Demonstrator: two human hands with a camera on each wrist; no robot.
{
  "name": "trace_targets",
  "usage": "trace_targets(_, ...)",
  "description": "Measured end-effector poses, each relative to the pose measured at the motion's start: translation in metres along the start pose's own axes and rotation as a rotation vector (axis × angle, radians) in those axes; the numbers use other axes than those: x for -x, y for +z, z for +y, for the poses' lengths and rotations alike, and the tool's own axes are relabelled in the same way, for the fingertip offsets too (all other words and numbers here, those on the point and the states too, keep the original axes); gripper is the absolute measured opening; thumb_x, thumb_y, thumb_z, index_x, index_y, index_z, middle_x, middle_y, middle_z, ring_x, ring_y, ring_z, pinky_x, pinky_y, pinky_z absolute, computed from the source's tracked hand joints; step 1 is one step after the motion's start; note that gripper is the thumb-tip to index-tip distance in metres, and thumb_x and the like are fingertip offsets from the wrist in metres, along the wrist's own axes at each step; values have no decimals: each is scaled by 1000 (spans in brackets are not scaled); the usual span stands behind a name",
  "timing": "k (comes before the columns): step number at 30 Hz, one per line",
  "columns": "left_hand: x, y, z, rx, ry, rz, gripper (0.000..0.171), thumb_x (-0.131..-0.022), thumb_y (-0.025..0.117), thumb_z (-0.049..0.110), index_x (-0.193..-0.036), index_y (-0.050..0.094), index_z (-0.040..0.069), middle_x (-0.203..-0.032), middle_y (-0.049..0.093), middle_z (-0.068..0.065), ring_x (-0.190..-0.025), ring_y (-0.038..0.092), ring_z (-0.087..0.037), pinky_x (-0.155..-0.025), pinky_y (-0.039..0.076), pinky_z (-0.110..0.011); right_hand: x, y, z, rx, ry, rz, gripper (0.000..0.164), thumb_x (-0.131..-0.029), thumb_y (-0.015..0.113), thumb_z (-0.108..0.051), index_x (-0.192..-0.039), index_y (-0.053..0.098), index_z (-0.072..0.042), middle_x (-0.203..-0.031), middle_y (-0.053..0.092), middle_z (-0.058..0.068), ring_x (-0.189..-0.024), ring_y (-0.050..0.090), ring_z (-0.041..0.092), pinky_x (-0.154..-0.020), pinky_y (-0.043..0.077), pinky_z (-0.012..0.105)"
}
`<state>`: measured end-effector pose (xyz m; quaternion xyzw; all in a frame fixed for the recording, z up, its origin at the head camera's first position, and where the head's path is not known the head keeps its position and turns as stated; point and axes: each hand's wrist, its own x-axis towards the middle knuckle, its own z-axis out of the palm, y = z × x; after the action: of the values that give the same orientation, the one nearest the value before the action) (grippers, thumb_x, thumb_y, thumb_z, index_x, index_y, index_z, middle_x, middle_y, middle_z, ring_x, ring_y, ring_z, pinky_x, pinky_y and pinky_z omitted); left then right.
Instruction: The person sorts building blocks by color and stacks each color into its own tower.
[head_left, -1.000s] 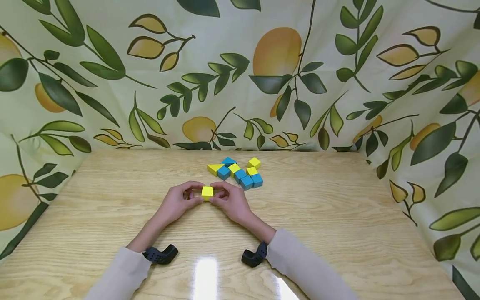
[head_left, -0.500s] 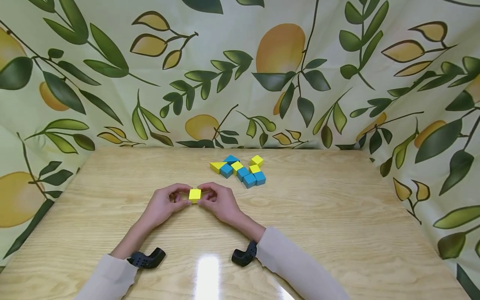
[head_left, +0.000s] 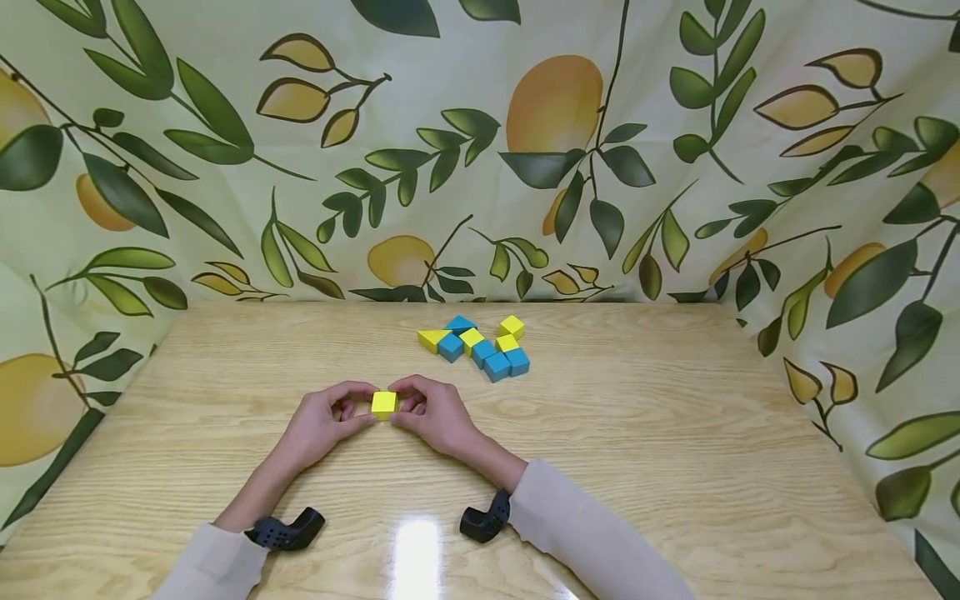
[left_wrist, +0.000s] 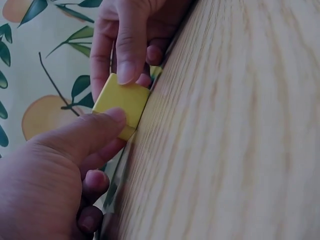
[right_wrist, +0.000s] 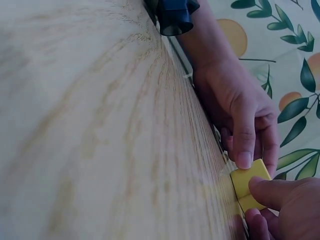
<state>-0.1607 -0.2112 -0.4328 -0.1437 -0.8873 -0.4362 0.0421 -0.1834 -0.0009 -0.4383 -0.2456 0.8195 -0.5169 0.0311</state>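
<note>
A yellow toy block (head_left: 384, 405) sits between both hands, low over the wooden table. My left hand (head_left: 318, 425) pinches its left side with thumb and fingers. From the other side, my right hand (head_left: 437, 414) pinches it the same way. In the left wrist view, the left thumb (left_wrist: 107, 120) presses a broad face of the yellow block (left_wrist: 131, 100), and the right thumb lies at its far end. In the right wrist view, both thumbs touch the yellow block (right_wrist: 242, 180) right beside the tabletop.
Behind the hands lies a cluster of blocks: a yellow triangular block (head_left: 432, 339), a blue triangular block (head_left: 460, 323), and several blue cubes (head_left: 497, 367) and yellow cubes (head_left: 512, 326). A fruit-patterned cloth (head_left: 480, 150) hangs behind the table (head_left: 675, 450). Each wrist wears a black device (head_left: 287, 531).
Both hands have moved to the left and slightly toward the person, carrying the yellow block between them. The cluster of blocks stays in place.
</note>
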Motion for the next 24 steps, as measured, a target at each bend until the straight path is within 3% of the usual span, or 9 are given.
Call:
trace_targets(10,0,-1,-2,-12,31,-1,36,-79,79,21,-112,66,13,-67,48,3,-60,44,-13,-53,34,-24,-1,-7,-4,-88,-2,-14,36,-82,77,-15,-116,64,-13,-91,65,-4,-74,59,7,-65,49,23)
trace_targets(17,-1,0,1,-1,13,-8,35,-80,79,18,-112,67,11,-69,49,2,-62,44,-14,-54,35,-25,2,-19,-9,-130,28,34,33,-84,75,-15,-116,65,-12,-101,66,4,-79,61,9,-70,51,25)
trace_targets(24,0,-1,0,0,8,-8,36,-80,79,17,-113,66,12,-70,50,2,-63,45,-14,-55,35,-26,4,-30,-4,-120,39,84,34,-85,74,-17,-117,64,-13,-110,64,0,-82,61,10,-71,52,25)
